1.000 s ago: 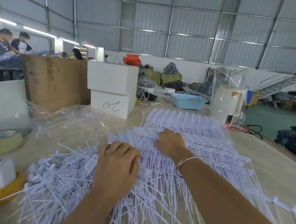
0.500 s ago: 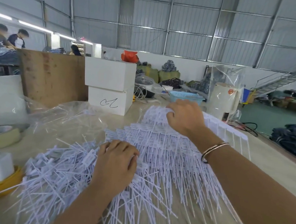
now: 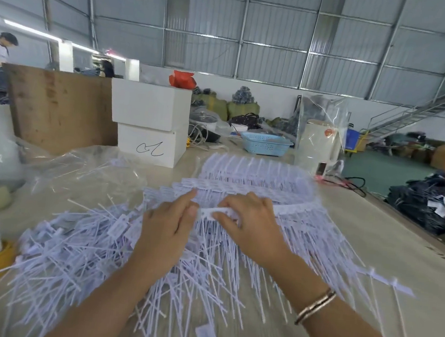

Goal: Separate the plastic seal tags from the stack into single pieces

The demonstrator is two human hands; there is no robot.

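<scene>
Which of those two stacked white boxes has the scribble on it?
The lower white box, resting on the table: a black pen scribble marks its front. The upper white box stacked on it shows a plain front.

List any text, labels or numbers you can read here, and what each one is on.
Nothing reads as clear text.
Lower white box: a handwritten black scrawl, not legible as letters.
White appliance: a round orange-red sticker, too blurred to read.
Loose tags: faint print on their flags, too small to read.
</scene>
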